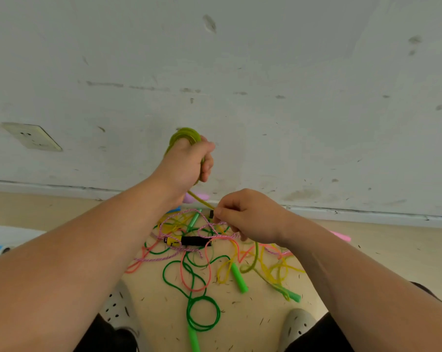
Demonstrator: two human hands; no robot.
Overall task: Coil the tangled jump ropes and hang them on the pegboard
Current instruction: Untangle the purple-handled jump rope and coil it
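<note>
L hand (187,161) is up in front of wall (291,72), fist clamped on olive rope (185,134), several turns wound into a small coil over the knuckles. One olive strand drops from the fist and slants down-right to R hand (242,215), which pinches it betw thumb + fingertips just above the pile. Hands apart, joined only by that strand, which looks fairly taut.

Other jump ropes = tangle (204,252) on floor (367,262), near floor's back edge under the skirting. Green, pink, yellow cords, w/ pink-white braided cord (179,214) looped across the top. Black-yellow handle (189,241) mid-pile; a green handle (239,278) toward near side; pink handle (340,236) at R, close to back edge. Braided cord runs right past R fingertips; can't tell if it's caught in the pinch.

Pegboard not in view. Wall socket (32,137) far L. Shoe (300,323) at near edge.

Step in hand, my read: drawing olive rope out of the pile onto the coil. To do it well:
- Use R hand as a guide and slide along the strand, don't yank.
- Keep light tension so turns land the same size.
- Lift the braided loop clear before pulling, else snags prob tighten.
- L grip firm enough that the turns don't spring open.

Looks early in the task: one rope part-coiled.
</note>
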